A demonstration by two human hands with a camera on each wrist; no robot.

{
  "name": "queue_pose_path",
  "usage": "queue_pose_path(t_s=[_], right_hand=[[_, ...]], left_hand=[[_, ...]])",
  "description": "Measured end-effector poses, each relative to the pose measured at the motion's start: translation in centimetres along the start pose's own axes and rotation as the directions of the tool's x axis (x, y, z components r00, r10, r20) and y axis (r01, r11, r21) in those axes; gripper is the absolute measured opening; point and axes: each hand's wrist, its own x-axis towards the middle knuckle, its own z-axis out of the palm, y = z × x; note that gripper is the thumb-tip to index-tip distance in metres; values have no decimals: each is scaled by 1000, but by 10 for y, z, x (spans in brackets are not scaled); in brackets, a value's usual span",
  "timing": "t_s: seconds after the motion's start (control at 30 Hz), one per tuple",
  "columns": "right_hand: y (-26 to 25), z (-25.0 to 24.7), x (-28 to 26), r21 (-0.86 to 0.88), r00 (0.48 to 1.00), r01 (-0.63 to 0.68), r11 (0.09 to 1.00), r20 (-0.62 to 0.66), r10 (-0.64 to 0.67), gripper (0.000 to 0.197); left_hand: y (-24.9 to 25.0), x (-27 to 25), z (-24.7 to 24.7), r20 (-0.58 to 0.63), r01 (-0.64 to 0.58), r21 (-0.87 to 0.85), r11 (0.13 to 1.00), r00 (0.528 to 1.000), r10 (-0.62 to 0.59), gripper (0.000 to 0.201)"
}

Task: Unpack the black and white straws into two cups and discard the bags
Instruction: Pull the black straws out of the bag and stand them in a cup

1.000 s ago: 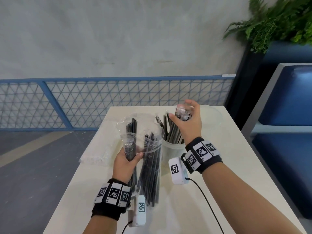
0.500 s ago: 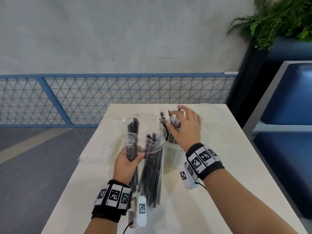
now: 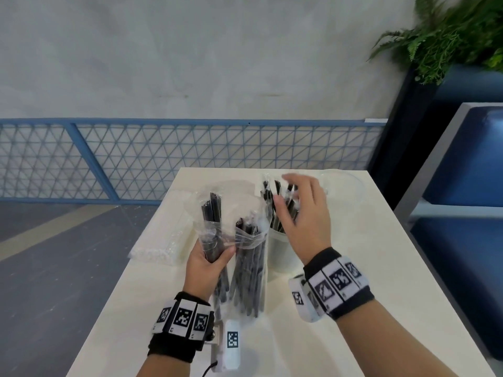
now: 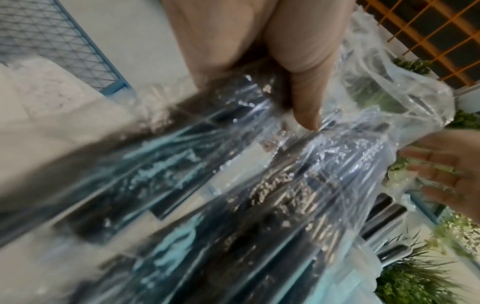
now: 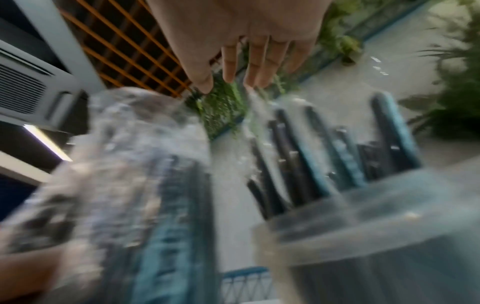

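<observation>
Left hand [image 3: 208, 263] grips the clear bag [image 3: 239, 240] of black straws upright above the table [image 3: 353, 268]. Right hand [image 3: 302, 213], fingers spread, hovers at the bag's 2 o'clock over the cup [image 3: 280, 251] holding straws. No legible writing.

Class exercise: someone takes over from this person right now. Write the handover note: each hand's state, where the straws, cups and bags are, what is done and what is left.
Left hand: grips the clear bag of black straws, upright on the table.
Right hand: open, holds nothing, over the near cup.
Done: some black straws stand in that cup.
Left: move the bagged black straws into it; unpack the white straw pack at the table's left edge into the empty cup behind; discard both bags.
</observation>
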Motion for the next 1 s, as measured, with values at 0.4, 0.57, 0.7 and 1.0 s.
queue_pose_path(t_s=[0.4, 0.57, 0.7, 1.0], right_hand=[[-21, 17, -44, 310, 785, -505, 805, 553, 279, 42], [-26, 16, -48, 196, 928, -277, 941, 309, 209, 57], [-38, 11, -47, 165, 972, 82, 983, 205, -115, 30], [-24, 14, -39, 42, 833, -216, 976, 530, 161, 40]], left_hand=[[2, -11, -5, 103, 69, 105, 992, 991, -80, 84], [4, -14, 4, 64, -11, 132, 991, 998, 2, 78], [2, -11, 5, 74, -11, 162, 987, 997, -1, 67], [2, -15, 3, 103, 25, 117, 993, 994, -37, 49]])
